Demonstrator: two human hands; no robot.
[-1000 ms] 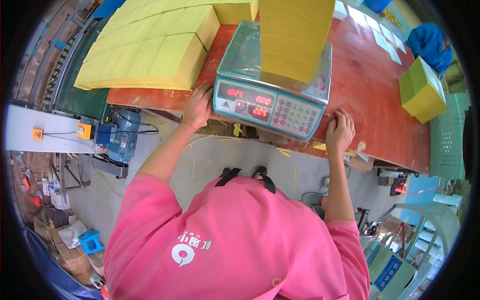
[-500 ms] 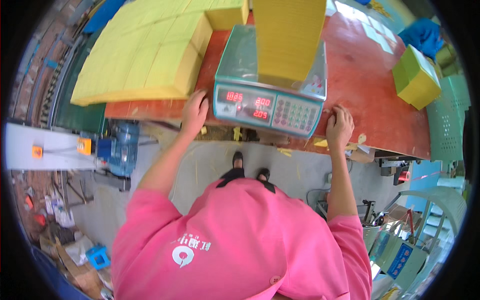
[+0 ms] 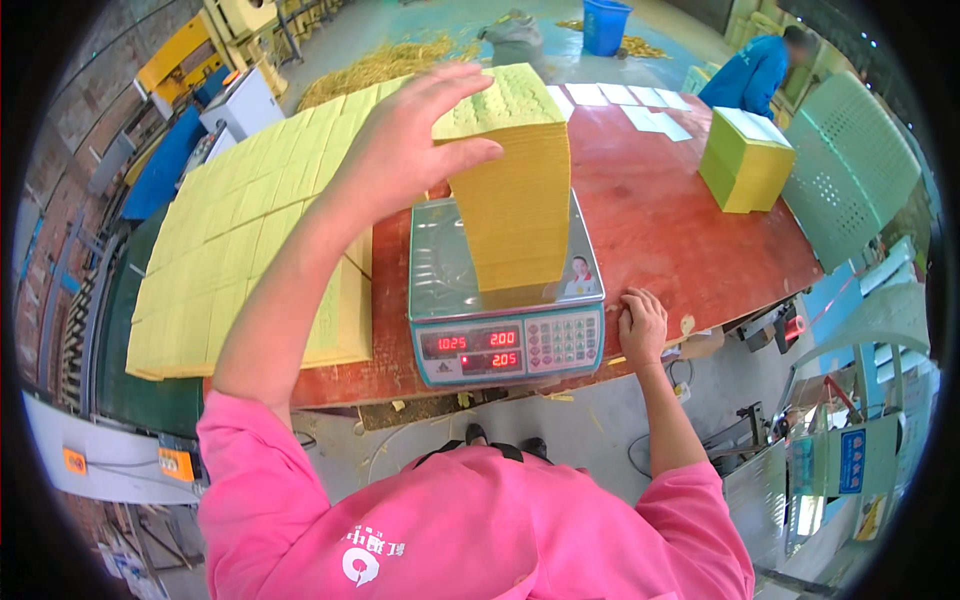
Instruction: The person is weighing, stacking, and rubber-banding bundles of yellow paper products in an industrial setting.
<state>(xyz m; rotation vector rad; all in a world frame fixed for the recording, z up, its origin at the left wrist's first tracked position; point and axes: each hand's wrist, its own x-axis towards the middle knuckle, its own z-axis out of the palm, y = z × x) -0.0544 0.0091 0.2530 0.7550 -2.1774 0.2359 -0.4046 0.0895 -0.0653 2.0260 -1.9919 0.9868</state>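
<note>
My left hand (image 3: 405, 145) has risen from the table (image 3: 690, 240), spread wide at the yellow stack (image 3: 515, 215), bringing it within reach; my right hand (image 3: 643, 325) rests empty, right.

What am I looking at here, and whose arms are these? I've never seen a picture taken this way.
There is no robot: a person in a pink shirt works with bare hands. The rounded view comes from a wide fisheye camera on their head, looking down, so straight edges bend.

On the red table stands a scale with lit red digits and a keypad, carrying a tall yellow stack. Left of it lie yellow blocks; to the right is a smaller yellow stack, and white sheets lie farther back.

The left hand is raised beside the tall stack's top; I can't tell whether it touches. The right hand rests at the table's near edge, holding nothing visible.
</note>
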